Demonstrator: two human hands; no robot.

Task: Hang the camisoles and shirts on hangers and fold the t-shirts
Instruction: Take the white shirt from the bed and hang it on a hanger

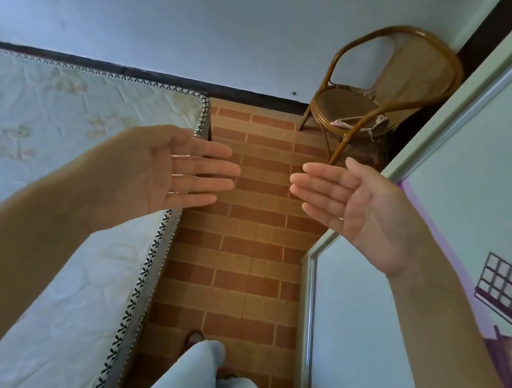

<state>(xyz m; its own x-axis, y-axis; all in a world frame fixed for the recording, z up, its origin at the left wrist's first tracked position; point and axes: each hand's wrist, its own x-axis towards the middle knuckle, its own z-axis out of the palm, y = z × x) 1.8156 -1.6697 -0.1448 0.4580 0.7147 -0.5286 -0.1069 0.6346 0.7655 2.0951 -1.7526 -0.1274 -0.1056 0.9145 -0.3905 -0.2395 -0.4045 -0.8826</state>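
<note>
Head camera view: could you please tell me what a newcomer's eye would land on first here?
First, the two bare hands held up mid-frame, palms facing each other with straight fingers and nothing in them: the left hand over the mattress corner, the right hand beside the wardrobe door. Next comes the brick-patterned floor running between mattress and wardrobe, then the rattan chair standing in the far corner against the wall.

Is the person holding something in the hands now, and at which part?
Nothing is held. The left hand and the right hand are both open, palms facing each other, fingers straight, above the floor.
</note>
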